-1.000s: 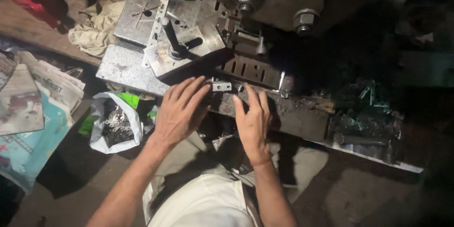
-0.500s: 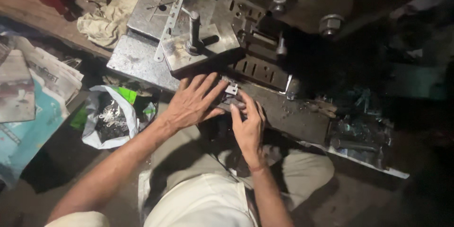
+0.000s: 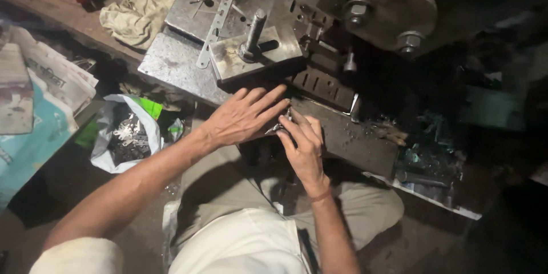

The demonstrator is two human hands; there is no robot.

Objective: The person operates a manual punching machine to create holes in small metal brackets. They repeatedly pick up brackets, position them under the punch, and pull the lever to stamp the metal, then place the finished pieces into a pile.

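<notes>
Two hands: both sit right at the front edge of the dark machine bed (image 3: 348, 137), fingertips nearly meeting.
Left hand (image 3: 242, 117): palm down, fingers straight and slightly fanned, pointing right, tips resting against the small shiny metal piece (image 3: 283, 124).
Right hand (image 3: 302, 145): fingers curled up toward that same piece, thumb and forefinger seem to nip it from below. Can't fully tell how tight the grip is, it's tiny and half hidden.
Small metal piece: right between the two sets of fingertips, at the near lip of the bed, just below the slotted die block (image 3: 324, 87).
Behind the hands: a steel plate (image 3: 260, 57) with an upright post (image 3: 254, 31) standing on it, a perforated flat strip (image 3: 216, 23) lying tilted across the bigger plate next to it.
Further up: a round flywheel disc (image 3: 391, 14) with two big nuts on it.
Off to the left: an open plastic bag (image 3: 123, 137) full of small metal bits on the floor, newspapers (image 3: 40, 91) beside it, a crumpled rag (image 3: 137, 14) on the bench.
Right side: scrap and dark clutter, too dim to make out.
</notes>
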